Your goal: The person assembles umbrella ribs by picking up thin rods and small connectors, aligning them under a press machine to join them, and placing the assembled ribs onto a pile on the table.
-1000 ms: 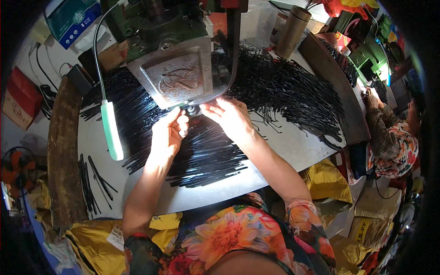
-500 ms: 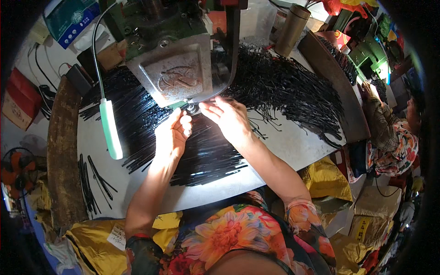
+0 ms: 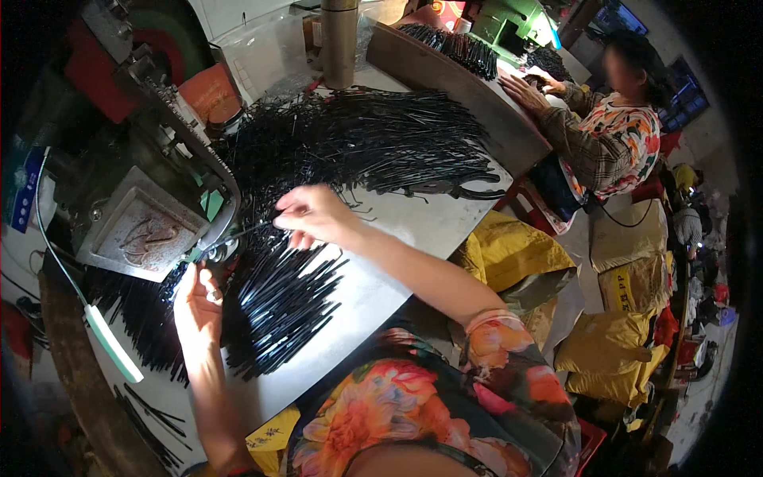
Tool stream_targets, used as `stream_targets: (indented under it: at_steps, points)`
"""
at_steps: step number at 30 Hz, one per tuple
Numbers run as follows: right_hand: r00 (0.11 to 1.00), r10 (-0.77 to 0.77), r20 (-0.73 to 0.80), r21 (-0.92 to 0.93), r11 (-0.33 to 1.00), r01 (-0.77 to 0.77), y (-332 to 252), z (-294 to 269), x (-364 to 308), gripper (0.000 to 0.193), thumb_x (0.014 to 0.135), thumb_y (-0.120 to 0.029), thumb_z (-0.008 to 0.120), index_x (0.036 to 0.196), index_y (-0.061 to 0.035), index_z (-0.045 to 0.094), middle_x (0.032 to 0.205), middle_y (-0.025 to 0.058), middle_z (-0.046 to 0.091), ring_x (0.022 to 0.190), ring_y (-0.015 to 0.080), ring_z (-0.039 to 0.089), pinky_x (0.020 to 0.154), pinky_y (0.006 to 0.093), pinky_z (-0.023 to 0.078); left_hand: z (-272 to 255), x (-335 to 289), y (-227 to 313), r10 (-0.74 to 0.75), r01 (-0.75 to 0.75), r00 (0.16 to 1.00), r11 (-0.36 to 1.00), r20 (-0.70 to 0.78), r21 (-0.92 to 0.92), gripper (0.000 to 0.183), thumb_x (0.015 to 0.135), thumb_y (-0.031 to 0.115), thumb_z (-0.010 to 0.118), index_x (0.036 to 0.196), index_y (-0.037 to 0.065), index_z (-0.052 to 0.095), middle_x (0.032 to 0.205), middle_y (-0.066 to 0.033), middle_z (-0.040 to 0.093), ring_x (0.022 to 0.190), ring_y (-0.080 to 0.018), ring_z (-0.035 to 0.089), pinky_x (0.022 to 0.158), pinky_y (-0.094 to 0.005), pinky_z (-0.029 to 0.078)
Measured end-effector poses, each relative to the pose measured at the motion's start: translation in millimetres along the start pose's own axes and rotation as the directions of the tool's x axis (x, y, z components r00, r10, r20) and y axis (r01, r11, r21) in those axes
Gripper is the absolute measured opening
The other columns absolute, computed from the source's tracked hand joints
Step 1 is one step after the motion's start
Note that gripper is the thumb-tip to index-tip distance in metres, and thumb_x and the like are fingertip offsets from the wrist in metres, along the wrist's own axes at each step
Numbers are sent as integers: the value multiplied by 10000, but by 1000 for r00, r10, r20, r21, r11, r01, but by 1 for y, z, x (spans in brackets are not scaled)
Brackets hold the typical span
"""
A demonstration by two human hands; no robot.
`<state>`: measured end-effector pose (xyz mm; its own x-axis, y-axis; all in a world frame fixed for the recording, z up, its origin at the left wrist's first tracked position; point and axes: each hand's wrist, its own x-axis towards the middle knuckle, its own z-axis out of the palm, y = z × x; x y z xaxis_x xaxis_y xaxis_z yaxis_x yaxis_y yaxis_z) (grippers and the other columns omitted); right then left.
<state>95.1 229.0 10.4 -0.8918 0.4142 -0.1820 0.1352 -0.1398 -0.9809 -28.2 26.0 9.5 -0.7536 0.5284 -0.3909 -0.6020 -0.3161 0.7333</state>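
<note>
My left hand (image 3: 199, 310) is at the front of a green machine with a rusty metal cover (image 3: 147, 232). Its fingertips are pinched together close under the machine's working point (image 3: 214, 251), and whatever they hold is too small to make out. To the right, my right hand (image 3: 318, 216) pinches a thin black rod (image 3: 256, 230) that runs toward the machine. Below the hands lies a bundle of straight black rods (image 3: 282, 310). Beyond my right hand spreads a big tangled heap of black rods (image 3: 381, 135), some with bent ends.
A lit lamp (image 3: 115, 343) on a bendy neck stands left of the machine. Dark-handled pliers (image 3: 461, 189) lie at the heap's right edge, and a tall metal flask (image 3: 339, 44) stands behind. Past a wooden board (image 3: 461, 99), a co-worker (image 3: 608, 135) sits at another green machine. Yellow sacks (image 3: 517, 254) lie right.
The view has swung right, bringing the co-worker further in. My right hand has drawn away from the machine's working point, with a thin rod in its fingers. My left hand stays near the machine.
</note>
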Motion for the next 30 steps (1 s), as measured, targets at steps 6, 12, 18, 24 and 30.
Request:
stream_targets:
  at_steps: [6,12,18,24,30]
  points:
    - [864,-502,-41,-905,385,181,-5,-85,-11,161,693,-91,572,853,-73,589,904,55,531,751,231,551,671,309,445,-4,0,3,-18,2,986,995,166,95,198,752,211,597,822,35,539,803,-78,568,690,-148,537,593,-250,440]
    - [760,-624,183,-965,34,261,9,-71,-11,74,699,-77,538,771,-90,538,857,39,493,783,188,535,589,275,474,-27,11,-5,-17,-43,964,975,266,219,184,731,204,610,810,59,527,862,-87,555,757,-148,517,609,-257,428]
    - [385,-749,539,-780,-270,565,-8,16,-33,102,668,-125,529,742,-61,500,701,25,426,648,135,481,507,233,446,-28,-2,-1,-17,-53,980,937,198,345,163,716,87,547,866,49,494,811,-54,539,647,-110,484,517,-188,372]
    - [436,-749,500,-759,-136,636,-5,53,-21,140,700,-144,510,816,-71,539,652,19,486,595,152,514,466,258,435,-19,-25,2,-146,145,980,989,132,23,210,736,76,505,938,29,470,794,-40,518,513,-83,431,437,-164,362]
    - [831,-525,182,-445,710,546,9,59,6,158,742,-158,555,857,-60,600,620,103,586,507,194,552,473,305,427,-3,-31,-3,141,-144,989,836,47,529,61,705,75,567,745,28,567,525,30,448,389,-31,302,363,-174,234]
